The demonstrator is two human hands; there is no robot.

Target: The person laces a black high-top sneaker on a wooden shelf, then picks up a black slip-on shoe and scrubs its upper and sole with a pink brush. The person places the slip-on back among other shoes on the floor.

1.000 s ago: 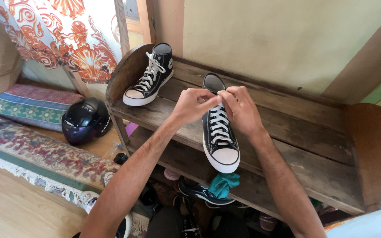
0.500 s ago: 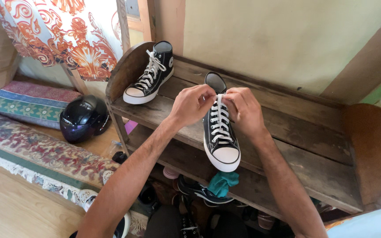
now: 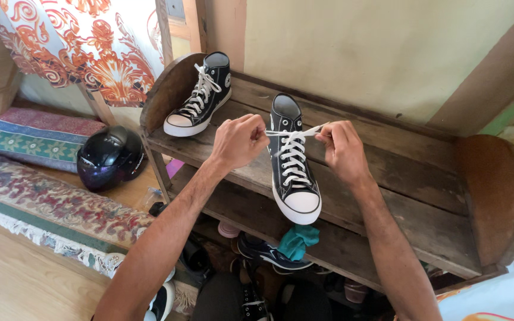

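Black sneaker [image 3: 291,160], toe toward wearer, upright

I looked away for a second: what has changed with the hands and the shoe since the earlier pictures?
The left hand and right hand were together over the top of the near sneaker. They have drawn apart sideways, each pulling a white lace end taut. The sneaker stays on the wooden rack; the far sneaker and helmet are unmoved.
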